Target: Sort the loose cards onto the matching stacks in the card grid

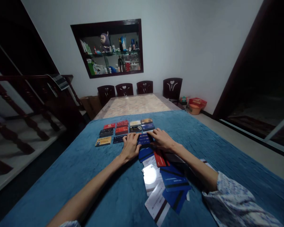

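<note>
My left hand (130,145) and my right hand (162,138) press in from the two sides of a stack of blue cards (144,139), fingers bent against its edges. Beyond and to the left stand small stacks in rows: red cards (121,130), dark cards (106,132), yellow cards (103,141) and black-and-gold cards (135,128). A dark blue stack (118,139) lies beside my left fingers. Nearer me spreads a loose heap with blue striped cards (174,178), white cards (157,201) and a red card (160,158), partly under my right forearm.
A blue cloth (104,183) covers the near part of the table, whose patterned top (137,102) shows beyond. Dark wooden chairs (172,88) line the far end. A railing (21,107) runs on the left; a red bag (197,102) sits on the floor at right.
</note>
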{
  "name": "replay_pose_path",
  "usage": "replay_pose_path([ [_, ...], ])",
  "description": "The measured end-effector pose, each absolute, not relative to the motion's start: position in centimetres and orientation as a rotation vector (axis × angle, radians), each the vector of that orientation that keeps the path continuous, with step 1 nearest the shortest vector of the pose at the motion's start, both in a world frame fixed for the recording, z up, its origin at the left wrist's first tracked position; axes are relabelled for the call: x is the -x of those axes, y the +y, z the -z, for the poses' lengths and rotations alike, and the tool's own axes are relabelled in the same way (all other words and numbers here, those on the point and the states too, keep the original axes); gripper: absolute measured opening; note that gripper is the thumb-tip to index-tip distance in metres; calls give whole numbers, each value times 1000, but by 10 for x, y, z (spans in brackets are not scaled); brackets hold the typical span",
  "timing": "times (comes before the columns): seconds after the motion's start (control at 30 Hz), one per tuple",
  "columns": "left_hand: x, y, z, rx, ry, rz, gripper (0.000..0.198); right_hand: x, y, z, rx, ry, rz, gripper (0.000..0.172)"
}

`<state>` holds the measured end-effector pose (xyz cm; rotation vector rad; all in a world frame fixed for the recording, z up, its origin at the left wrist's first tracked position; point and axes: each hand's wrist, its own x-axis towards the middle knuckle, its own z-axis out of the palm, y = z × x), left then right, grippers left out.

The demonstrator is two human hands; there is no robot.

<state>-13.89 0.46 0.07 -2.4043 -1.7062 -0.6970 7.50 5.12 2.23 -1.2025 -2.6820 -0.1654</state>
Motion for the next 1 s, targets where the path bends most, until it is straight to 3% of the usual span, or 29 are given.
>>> replay_pose_path([
  [0.53, 105, 76, -28, 2395, -1825, 456, 43, -84, 120, -40, 1420, -2717, 81, 50],
  [1.0, 102, 127, -27, 2397, -1929, 310, 40, -75, 168, -38, 1574, -2726, 86, 53],
])
